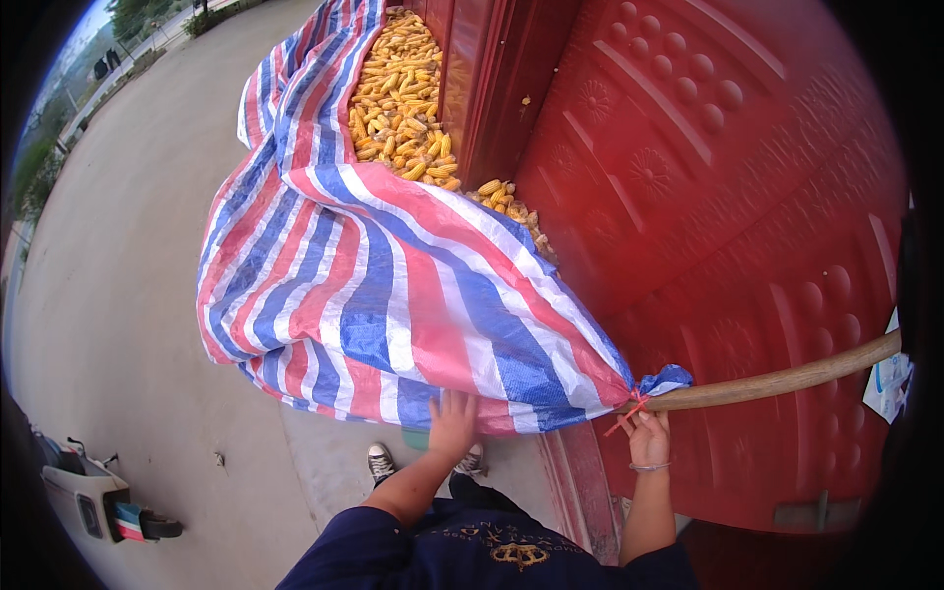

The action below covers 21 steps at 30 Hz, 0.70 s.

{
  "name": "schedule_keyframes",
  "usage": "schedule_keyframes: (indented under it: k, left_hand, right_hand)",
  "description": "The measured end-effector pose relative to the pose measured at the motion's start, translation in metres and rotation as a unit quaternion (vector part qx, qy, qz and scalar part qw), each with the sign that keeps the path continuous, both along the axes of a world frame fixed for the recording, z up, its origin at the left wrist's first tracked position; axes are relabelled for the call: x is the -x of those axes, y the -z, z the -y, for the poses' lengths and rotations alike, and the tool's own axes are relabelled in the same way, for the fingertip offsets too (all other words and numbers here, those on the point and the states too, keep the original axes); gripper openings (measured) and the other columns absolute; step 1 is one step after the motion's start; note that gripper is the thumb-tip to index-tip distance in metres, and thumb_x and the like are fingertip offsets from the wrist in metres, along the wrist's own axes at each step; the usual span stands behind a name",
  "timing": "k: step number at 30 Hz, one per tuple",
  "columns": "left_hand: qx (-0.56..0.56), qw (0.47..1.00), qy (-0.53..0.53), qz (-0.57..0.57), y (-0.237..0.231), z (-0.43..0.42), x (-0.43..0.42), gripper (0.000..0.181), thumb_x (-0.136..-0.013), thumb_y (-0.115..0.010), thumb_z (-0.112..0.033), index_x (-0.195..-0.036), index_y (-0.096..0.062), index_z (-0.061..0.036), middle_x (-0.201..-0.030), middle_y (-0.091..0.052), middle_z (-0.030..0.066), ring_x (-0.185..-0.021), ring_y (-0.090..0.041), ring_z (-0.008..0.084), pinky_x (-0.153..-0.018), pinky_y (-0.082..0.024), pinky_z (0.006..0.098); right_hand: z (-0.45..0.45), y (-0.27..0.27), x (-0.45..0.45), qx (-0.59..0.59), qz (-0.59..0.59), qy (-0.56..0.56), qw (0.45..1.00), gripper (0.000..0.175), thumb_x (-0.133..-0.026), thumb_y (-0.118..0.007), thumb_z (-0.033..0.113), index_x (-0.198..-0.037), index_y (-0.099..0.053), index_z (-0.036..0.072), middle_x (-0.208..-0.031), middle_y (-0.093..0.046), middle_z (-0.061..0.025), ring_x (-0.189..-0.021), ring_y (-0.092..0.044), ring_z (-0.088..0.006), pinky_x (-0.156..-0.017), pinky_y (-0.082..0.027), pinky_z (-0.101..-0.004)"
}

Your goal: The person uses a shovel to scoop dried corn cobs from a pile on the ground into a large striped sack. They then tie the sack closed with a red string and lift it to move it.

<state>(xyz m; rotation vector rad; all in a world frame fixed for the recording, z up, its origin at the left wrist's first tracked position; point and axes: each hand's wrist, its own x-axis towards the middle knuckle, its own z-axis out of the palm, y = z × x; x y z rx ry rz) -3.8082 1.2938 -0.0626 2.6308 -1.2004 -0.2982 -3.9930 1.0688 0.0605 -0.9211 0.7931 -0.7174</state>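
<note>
A striped red, white and blue woven plastic tarp (435,295) spreads in folds before me. My left hand (452,424) lies against its near edge, fingers spread, gripping nothing. Red string (639,402) ties the tarp's right corner to a wooden pole (774,383), and a blue and white tuft sticks out past the knot. My right hand (650,439) is raised just under the pole with its fingers at the string; some fingertips are hidden there. Yellow corn cobs (402,96) lie heaped beyond the tarp, which covers part of the pile.
Red embossed metal doors (664,162) rise on the right, beside a red door post (490,96). A concrete yard (147,221) stretches to the left. At lower left stands a scooter (92,498). My sneakers (380,462) are below the tarp's near edge, close to a door sill (579,479).
</note>
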Motion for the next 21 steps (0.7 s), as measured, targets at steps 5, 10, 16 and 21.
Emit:
schedule_keyframes:
  k: [5, 10, 16, 21]
  left_hand:
    - [0.054, 0.996, -0.040, -0.053, 0.026, 0.009, -0.024, 0.023, -0.073, -0.047, -0.016, -0.093, -0.047, -0.0043, -0.096, -0.051, 0.0168, -0.094, -0.049, 0.0303, -0.080, -0.037, 0.0438]
    - [0.086, 0.995, 0.010, -0.046, -0.017, -0.018, -0.038, 0.009, -0.072, -0.043, -0.010, -0.078, -0.047, -0.0048, -0.065, -0.055, 0.0156, -0.060, -0.055, 0.0325, -0.052, -0.043, 0.0427]
    - [0.009, 0.975, 0.127, -0.181, -0.093, -0.074, 0.014, 0.011, -0.070, -0.045, -0.012, -0.077, -0.046, -0.0029, -0.063, -0.055, 0.0180, -0.058, -0.055, 0.0362, -0.051, -0.043, 0.0455]
    - [0.075, 0.961, 0.082, -0.253, -0.065, -0.085, 0.069, 0.017, -0.072, -0.047, -0.013, -0.086, -0.044, -0.0032, -0.073, -0.054, 0.0178, -0.066, -0.055, 0.0338, -0.057, -0.043, 0.0432]
  right_hand:
    - [0.004, -0.017, -0.019, 0.016, -0.035, 0.098, 0.994, 0.023, -0.078, -0.058, 0.017, -0.099, -0.047, 0.014, -0.089, -0.052, 0.0017, -0.080, -0.052, -0.0113, -0.070, -0.043, -0.0286]
    - [0.005, -0.028, -0.044, 0.069, -0.023, 0.142, 0.987, 0.021, -0.073, -0.063, 0.010, -0.089, -0.049, 0.007, -0.082, -0.051, -0.0005, -0.074, -0.051, -0.0099, -0.067, -0.042, -0.0251]
    - [0.019, -0.021, -0.069, 0.148, -0.081, 0.142, 0.975, 0.022, -0.070, -0.065, 0.009, -0.087, -0.051, 0.005, -0.081, -0.051, -0.0004, -0.073, -0.051, -0.0098, -0.065, -0.042, -0.0237]
    - [0.011, -0.015, -0.065, 0.214, -0.098, 0.126, 0.964, 0.015, -0.071, -0.063, 0.009, -0.080, -0.056, 0.000, -0.080, -0.053, -0.0022, -0.071, -0.050, -0.0094, -0.065, -0.040, -0.0229]
